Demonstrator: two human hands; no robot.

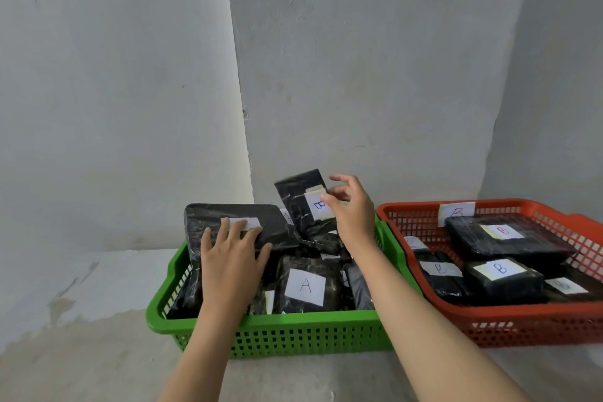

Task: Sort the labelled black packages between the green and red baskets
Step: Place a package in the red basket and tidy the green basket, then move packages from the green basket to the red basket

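Left hand [233, 250] flat and spread, palm down on a large black package [241, 225] at the left of the green basket [293, 333], fingers covering part of its white label, gripping nothing. Right hand [350, 209] raised over the far side of the same basket, fingers loosely curled and parted, thumb and fingertips at the right edge of an upright black package marked B [306, 202] (whether actually pinching it or only touching, cannot tell). Below and between the two hands, a package labelled A [306, 285] lying face up among other black packages in the green basket. To the right of the right forearm, just beside the green basket, the red basket [528, 326] with a B tag [456, 212] on its far wall, holding several black packages labelled B [501, 268]. Both baskets set on a pale, stained floor [81, 320] against a grey wall [359, 75].
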